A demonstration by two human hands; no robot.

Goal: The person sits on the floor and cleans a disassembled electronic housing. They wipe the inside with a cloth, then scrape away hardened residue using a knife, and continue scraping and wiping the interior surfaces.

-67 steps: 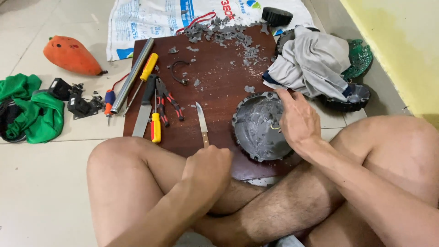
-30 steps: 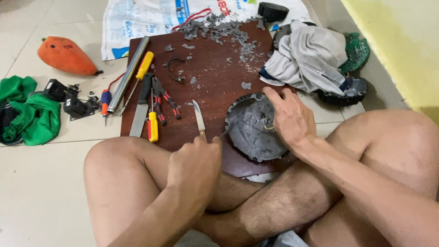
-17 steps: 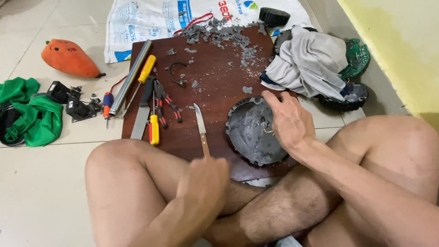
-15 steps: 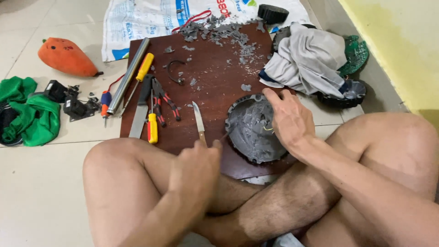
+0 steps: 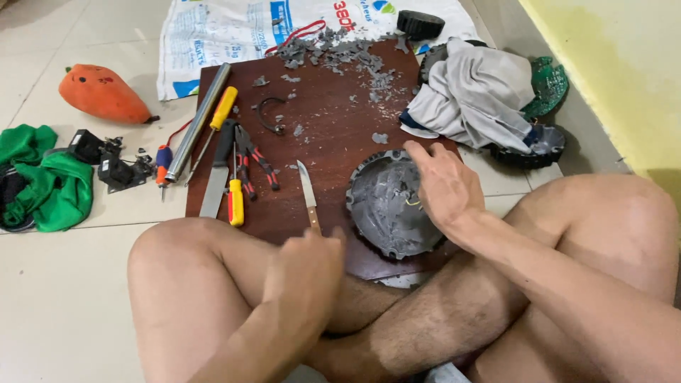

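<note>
The left hand (image 5: 306,273) is gripping a knife (image 5: 308,194) in a closed fist, blade pointing away. Just right of it, the right hand (image 5: 441,187) is pressing flat, fingers spread, on the grey round part (image 5: 383,206) lying on the brown board (image 5: 333,135).

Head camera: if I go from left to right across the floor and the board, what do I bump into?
Green cloth → orange shell → metal bar → knife in the left hand → grey round part under the right hand → grey rag.
</note>
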